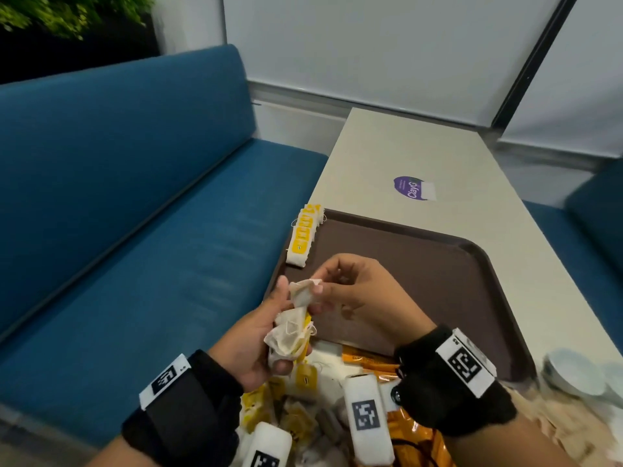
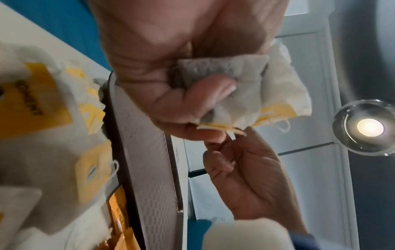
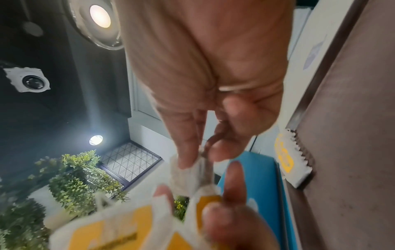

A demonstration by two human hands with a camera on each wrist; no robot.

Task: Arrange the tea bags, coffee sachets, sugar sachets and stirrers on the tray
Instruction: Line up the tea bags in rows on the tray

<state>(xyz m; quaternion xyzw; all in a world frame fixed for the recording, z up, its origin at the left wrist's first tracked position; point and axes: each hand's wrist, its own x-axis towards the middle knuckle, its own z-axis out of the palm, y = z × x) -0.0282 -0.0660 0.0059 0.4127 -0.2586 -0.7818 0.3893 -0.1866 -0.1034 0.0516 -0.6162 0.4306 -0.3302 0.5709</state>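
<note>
Two white camera units with black square markers [image 1: 365, 417], strapped to black wrist bands, sit lowest in the head view above a loose pile of yellow-tagged tea bags [image 1: 305, 379] and orange coffee sachets [image 1: 371, 362] on the pale bench [image 1: 404, 146]. Just above that pile, the left hand [image 1: 251, 335] clutches a crumpled bunch of tea bags [image 1: 290, 335], fingers and thumb curled round it, yellow tags showing at its lower edge. The right hand [image 1: 354, 291] pinches the topmost tea bag [image 1: 305, 291] of the bunch between thumb and fingertips, its other fingers curled toward the palm; the right wrist view shows the same pinch on the white paper [image 3: 198, 169]. Both hands hover over the near left corner of the brown tray [image 1: 438, 271], which lies on the bench. A neat overlapping row of tea bags [image 1: 303, 235] runs along the tray's far left edge, resting partly on the rim, well apart from the hands. A purple round sticker [image 1: 413, 188] marks the bench beyond the tray. White bowls [image 1: 573, 370] stand at the tray's near right corner. A blue sofa [image 1: 135, 197] fills the left side.
</note>
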